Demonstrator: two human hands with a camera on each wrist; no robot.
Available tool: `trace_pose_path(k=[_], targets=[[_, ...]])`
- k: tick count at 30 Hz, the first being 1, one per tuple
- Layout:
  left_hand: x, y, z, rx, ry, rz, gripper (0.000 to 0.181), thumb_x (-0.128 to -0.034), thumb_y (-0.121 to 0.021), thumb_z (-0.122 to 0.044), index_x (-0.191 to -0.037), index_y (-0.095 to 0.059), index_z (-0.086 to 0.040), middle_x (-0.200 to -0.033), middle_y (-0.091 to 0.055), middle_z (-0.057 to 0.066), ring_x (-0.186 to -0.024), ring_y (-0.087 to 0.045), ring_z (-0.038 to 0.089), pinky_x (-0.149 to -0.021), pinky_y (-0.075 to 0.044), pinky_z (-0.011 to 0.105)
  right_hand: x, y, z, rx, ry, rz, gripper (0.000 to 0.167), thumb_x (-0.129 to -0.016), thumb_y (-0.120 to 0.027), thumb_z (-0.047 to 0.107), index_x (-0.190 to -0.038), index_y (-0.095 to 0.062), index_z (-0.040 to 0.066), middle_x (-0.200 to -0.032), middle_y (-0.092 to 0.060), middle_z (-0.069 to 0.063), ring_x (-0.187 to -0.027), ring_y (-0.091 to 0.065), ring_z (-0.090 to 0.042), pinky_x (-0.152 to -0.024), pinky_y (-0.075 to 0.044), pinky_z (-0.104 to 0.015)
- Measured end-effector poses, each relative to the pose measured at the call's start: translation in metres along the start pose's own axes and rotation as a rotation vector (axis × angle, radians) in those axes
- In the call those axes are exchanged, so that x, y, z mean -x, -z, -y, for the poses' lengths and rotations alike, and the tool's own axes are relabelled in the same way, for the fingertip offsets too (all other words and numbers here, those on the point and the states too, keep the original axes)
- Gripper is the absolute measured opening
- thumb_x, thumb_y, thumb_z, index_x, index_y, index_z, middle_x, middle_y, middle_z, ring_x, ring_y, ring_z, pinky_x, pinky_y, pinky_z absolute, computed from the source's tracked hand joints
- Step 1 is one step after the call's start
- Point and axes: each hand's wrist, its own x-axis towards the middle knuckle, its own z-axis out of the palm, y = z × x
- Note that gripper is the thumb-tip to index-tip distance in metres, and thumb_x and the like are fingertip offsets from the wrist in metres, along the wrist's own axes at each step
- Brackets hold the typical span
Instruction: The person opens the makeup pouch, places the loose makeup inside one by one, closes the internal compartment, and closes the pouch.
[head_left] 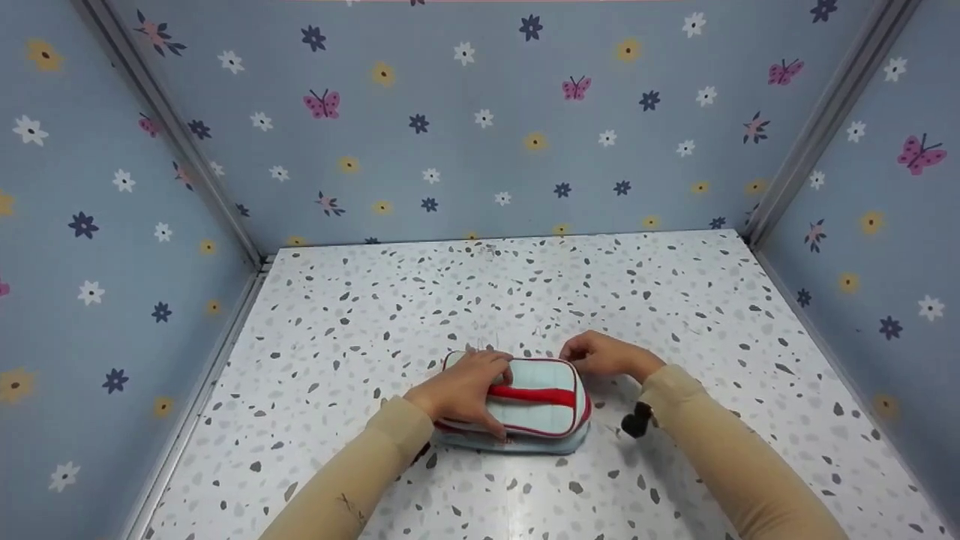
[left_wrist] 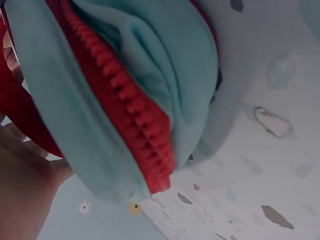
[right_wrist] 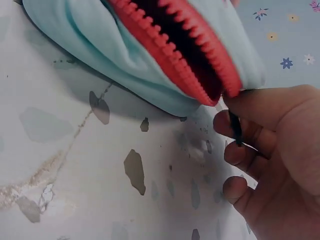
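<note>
A light blue zip pouch (head_left: 540,375) with red piping and a red strap handle (head_left: 532,395) lies on the speckled table. My left hand (head_left: 469,386) grips its left part from above, thumb at the near edge and fingers over the top by the handle. At the far right corner, my right hand (head_left: 604,354) pinches a small dark zipper pull (right_wrist: 235,127) between thumb and forefinger. In the right wrist view, the coarse red zipper (right_wrist: 162,50) gapes apart beside those fingers, its inside dark. Red zipper teeth (left_wrist: 115,75) also run along the side in the left wrist view.
The white speckled tabletop (head_left: 360,315) stretches around the pouch. Blue walls (head_left: 480,150) with flowers and butterflies enclose it at the back and both sides, with grey metal strips (head_left: 817,127) at the corners. A black object (head_left: 636,420) hangs below the right wrist.
</note>
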Motion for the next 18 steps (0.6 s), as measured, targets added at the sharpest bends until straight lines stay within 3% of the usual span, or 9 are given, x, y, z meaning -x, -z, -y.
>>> trace_pose_path(k=[5,12,18], targets=[[-0.0037,-0.0001,0.0016,-0.007,0.010,0.011,0.102,-0.0722,-0.098,-0.055,-0.157,-0.052,-0.022,-0.165,-0.050,0.003,-0.159,-0.040,0.027,-0.136,-0.022,0.050,0.0025,0.0003,0.0038,0.039,-0.048,-0.034,0.016,-0.101,-0.071,0.006,-0.113,-0.082,0.004,-0.096,-0.078,-0.004,-0.084,-0.064,-0.011,-0.081,-0.053,-0.028],[-0.0044,0.0019,0.0008,-0.081,-0.009,0.034,0.094,-0.0778,-0.092,-0.061,-0.157,-0.057,-0.024,-0.167,-0.048,0.007,-0.158,-0.041,0.031,-0.133,-0.028,0.050,0.0041,0.0006,0.0072,0.158,-0.076,-0.041,0.011,-0.102,-0.071,0.007,-0.105,-0.082,0.007,-0.091,-0.075,-0.001,-0.081,-0.061,-0.010,-0.080,-0.053,-0.028],[-0.0039,0.0037,0.0010,-0.091,0.001,0.053,0.089,-0.0806,-0.089,-0.061,-0.156,-0.060,-0.024,-0.168,-0.048,0.007,-0.158,-0.041,0.033,-0.132,-0.030,0.052,0.0101,0.0015,0.0056,0.186,-0.054,-0.091,0.009,-0.101,-0.072,0.007,-0.095,-0.079,0.007,-0.087,-0.072,0.000,-0.079,-0.059,-0.010,-0.077,-0.052,-0.028]])
